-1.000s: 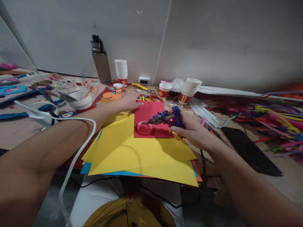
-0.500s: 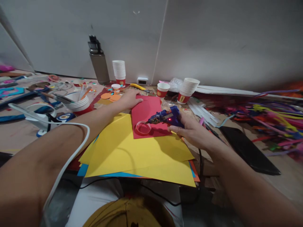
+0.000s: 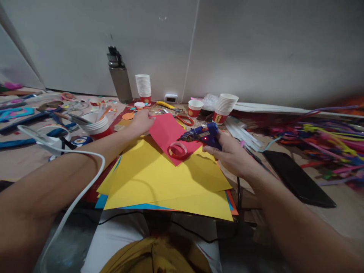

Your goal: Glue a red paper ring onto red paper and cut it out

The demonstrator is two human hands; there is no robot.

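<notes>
Right hand (image 3: pixel 231 155), right of centre frame: wrapped round the glue gun (image 3: pixel 203 134), its small red light lit. You've got the nozzle pointing left, tip just by the far rim of the red ring (image 3: pixel 178 155); contact or tiny gap, can't tell. Trigger finger hidden. Ring sits mid-frame near the lower corner of the red sheet (image 3: pixel 167 131), which lies askew over the yellow sheets (image 3: pixel 159 185). Left hand (image 3: pixel 142 123), upper centre-left, is at the sheet's upper-left corner; pinching or only pressing, can't tell.

To do this well, I'd say: steady the sheet before squeezing, turn it in small steps, hold the nozzle close to the ring's base, and lay a thin, even bead. The ring looks light, so a nudge from the tip could slide it. Best to keep your left fingers well off the hot end.

Outward: red-handled pliers (image 3: pixel 185 120) beyond the sheet, single paper cup (image 3: pixel 195 110) above, black phone (image 3: pixel 298 178) at right. White cable (image 3: pixel 93 182) crosses your left forearm, lower left; mind it doesn't snag as the arm shifts.
</notes>
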